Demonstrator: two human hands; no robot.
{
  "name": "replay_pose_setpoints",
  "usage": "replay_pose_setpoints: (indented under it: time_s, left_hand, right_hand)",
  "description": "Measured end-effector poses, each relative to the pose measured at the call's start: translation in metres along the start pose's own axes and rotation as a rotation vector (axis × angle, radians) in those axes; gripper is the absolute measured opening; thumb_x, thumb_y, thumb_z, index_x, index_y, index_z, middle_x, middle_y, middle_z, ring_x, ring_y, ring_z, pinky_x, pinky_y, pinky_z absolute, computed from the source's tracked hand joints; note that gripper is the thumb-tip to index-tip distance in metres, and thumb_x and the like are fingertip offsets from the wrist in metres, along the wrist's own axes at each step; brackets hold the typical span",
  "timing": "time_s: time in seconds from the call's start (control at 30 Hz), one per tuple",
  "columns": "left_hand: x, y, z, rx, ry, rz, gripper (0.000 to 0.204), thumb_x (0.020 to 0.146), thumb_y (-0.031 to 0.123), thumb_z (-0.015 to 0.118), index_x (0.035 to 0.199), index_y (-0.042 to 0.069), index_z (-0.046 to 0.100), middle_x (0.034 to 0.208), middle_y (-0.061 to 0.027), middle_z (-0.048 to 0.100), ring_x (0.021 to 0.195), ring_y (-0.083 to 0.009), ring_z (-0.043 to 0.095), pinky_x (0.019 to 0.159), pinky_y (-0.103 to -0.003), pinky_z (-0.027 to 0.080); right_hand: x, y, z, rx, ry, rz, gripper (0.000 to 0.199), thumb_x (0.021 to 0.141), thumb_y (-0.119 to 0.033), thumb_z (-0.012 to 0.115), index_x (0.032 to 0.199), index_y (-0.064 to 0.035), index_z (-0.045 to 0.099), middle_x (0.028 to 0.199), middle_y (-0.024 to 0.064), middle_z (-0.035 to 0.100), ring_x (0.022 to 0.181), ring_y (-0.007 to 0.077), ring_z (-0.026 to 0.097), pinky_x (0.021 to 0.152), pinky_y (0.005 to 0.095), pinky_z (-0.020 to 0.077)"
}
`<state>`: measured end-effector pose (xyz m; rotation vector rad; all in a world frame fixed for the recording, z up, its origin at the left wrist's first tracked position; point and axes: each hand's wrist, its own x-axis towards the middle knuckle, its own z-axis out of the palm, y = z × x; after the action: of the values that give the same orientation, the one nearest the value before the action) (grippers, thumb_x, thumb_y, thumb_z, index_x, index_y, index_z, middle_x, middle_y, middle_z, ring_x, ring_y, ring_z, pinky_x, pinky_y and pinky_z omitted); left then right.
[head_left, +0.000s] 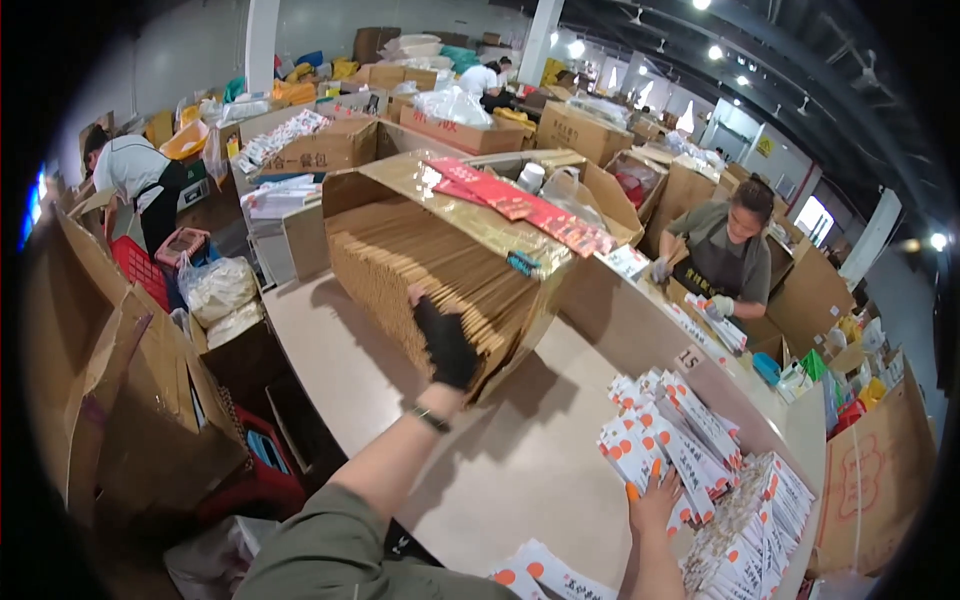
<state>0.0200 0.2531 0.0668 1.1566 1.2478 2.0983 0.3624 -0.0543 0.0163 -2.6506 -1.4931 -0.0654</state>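
My left hand, in a black fingerless glove, reaches against the ends of many thin wooden chopsticks. Its fingers look apart, touching the stick ends. The chopsticks lie stacked in a cardboard box turned on its side, its mouth toward me. My right hand, orange covers on its fingertips, lies spread over a pile of white paper chopstick sleeves with orange dots. Beside it, at the lower right, is a heap of filled sleeves. More white sleeves lie at the table's near edge.
Red printed packets rest on the box. A low partition runs behind the pale table. Beyond it, a co-worker in gloves handles similar sleeves. Large cartons stand at left, another at right.
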Motion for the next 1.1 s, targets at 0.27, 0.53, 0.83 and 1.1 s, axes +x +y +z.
replay_pose_setpoints:
  time_s: [0.27, 0.53, 0.83, 1.1]
  left_hand:
    - [0.012, 0.06, -0.03, 0.24, -0.141, 0.474, 0.051, 0.094, 0.027, 0.051, 0.132, -0.005, 0.042, 0.128, -0.0247, 0.046, 0.121, -0.0374, 0.044, 0.104, -0.043, 0.033]
    - [0.109, 0.103, 0.036, 1.478, -1.291, 0.262, 0.052, 0.076, 0.051, 0.064, 0.103, 0.006, 0.069, 0.106, -0.0171, 0.067, 0.101, -0.0319, 0.062, 0.087, -0.039, 0.049]
    - [0.125, 0.055, 0.069, 1.391, -1.121, 0.327, 0.053, 0.065, 0.034, 0.077, 0.11, 0.008, 0.068, 0.115, -0.0151, 0.065, 0.104, -0.0277, 0.063, 0.088, -0.036, 0.05]
    - [0.137, 0.07, 0.0, 0.38, -1.363, -0.382, 0.023, 0.072, 0.012, 0.067, 0.09, -0.002, 0.063, 0.071, -0.0113, 0.064, 0.064, -0.0203, 0.061, 0.056, -0.035, 0.051]
  right_hand:
    - [-0.028, -0.008, -0.01, 0.034, 0.101, -0.062, 0.075, 0.08, -0.04, 0.067, 0.139, -0.0022, 0.039, 0.144, 0.0281, 0.029, 0.135, 0.0425, 0.026, 0.112, 0.0525, 0.019]
    - [-0.115, -0.024, -0.051, 0.344, -0.038, -0.417, 0.048, 0.074, -0.023, 0.074, 0.115, -0.0048, 0.058, 0.124, 0.0221, 0.053, 0.112, 0.0366, 0.053, 0.094, 0.0424, 0.0451]
    - [-0.164, -0.024, -0.045, 0.424, 0.152, -0.393, 0.032, 0.079, -0.024, 0.071, 0.106, -0.0087, 0.064, 0.116, 0.0161, 0.06, 0.106, 0.0343, 0.057, 0.09, 0.0405, 0.0475]
    - [-0.174, -0.051, -0.055, 0.528, 0.309, -0.436, 0.029, 0.078, -0.022, 0.072, 0.103, -0.0071, 0.065, 0.108, 0.0139, 0.064, 0.099, 0.0317, 0.06, 0.087, 0.0402, 0.0485]
